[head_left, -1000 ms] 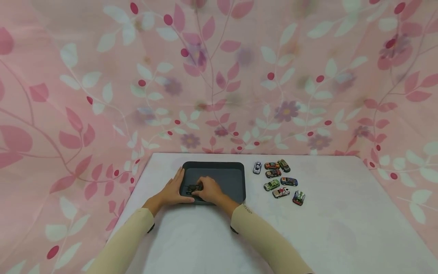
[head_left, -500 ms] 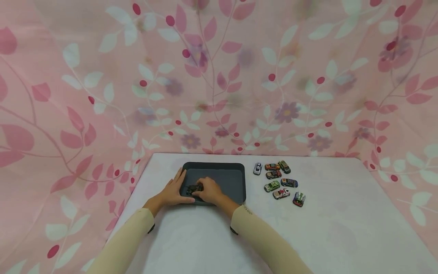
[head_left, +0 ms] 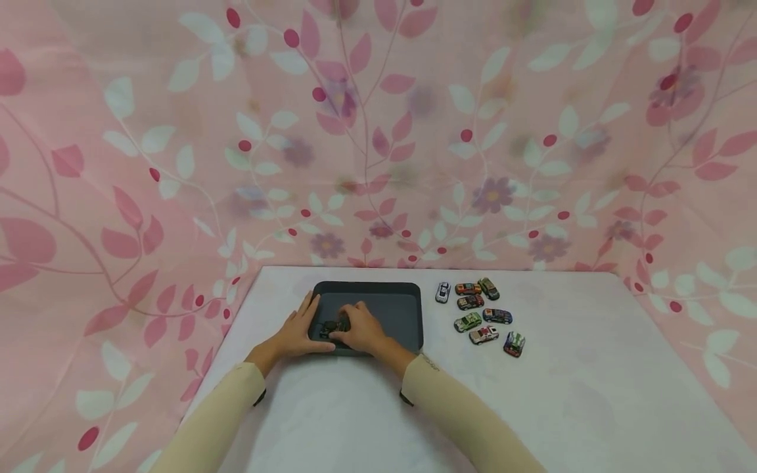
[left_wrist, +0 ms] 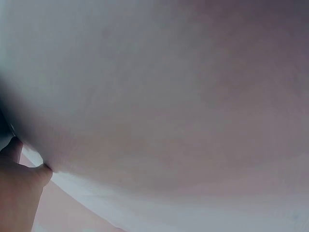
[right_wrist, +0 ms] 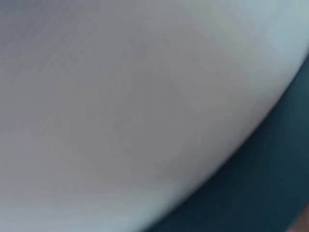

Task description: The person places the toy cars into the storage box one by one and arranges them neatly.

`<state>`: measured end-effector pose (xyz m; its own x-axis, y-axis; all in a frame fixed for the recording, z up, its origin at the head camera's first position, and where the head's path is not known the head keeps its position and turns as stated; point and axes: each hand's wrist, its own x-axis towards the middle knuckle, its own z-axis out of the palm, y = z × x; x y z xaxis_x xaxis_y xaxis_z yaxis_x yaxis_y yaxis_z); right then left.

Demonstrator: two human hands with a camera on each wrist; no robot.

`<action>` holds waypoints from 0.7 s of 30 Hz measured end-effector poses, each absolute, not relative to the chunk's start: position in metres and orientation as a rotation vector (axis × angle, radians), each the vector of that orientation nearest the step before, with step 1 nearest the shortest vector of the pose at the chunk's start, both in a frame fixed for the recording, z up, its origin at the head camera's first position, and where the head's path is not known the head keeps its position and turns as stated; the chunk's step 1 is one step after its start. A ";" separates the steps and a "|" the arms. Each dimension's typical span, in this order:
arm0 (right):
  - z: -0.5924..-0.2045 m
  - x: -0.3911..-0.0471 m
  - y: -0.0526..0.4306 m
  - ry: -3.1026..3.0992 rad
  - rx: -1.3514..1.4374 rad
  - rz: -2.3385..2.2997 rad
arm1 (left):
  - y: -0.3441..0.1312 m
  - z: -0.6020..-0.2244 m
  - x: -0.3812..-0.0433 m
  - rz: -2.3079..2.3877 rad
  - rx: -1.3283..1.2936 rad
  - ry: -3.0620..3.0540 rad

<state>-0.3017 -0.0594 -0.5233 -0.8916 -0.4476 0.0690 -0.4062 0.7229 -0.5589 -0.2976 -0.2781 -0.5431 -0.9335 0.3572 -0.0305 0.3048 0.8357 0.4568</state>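
A dark grey rectangular tray point(head_left: 390, 322) lies on the white table in the head view. My left hand point(head_left: 294, 334) rests on the tray's left front corner, fingers fairly straight along the left rim and thumb along the front rim. Inside that corner, my right hand point(head_left: 362, 330) pinches a small dark toy vehicle point(head_left: 343, 322). More dark toy parts point(head_left: 327, 328) show just left of the fingertips; whether they belong to the same toy I cannot tell. The left wrist view catches part of the left hand point(left_wrist: 21, 181) at its lower left.
Several small toy cars lie right of the tray, among them a white one point(head_left: 443, 292), a light green one point(head_left: 468, 322) and a blue one point(head_left: 497, 316). A green-and-white car point(head_left: 514, 343) is nearest the front. Pink floral cloth point(head_left: 378, 164) hangs behind the table.
The dark toy under my right fingertips has tilted or turned slightly, and my right hand has barely shifted. My left hand keeps its place on the tray. The head view has moved a little.
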 end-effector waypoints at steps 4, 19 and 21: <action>-0.511 -0.304 -0.047 2.957 -0.896 -0.688 | -0.278 -0.543 -0.296 0.710 0.521 2.890; -0.498 -0.318 0.021 3.075 -0.982 -0.357 | -0.278 -0.542 -0.295 0.743 0.518 2.882; -0.499 -0.319 0.029 3.085 -0.954 -0.372 | -0.279 -0.541 -0.294 0.740 0.511 2.884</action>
<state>-0.3191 0.0291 -0.4991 -0.8222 -0.5430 0.1704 -0.5680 0.8021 -0.1844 -0.2942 -0.2791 -0.5410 -0.9357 0.3512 -0.0327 0.2920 0.8233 0.4866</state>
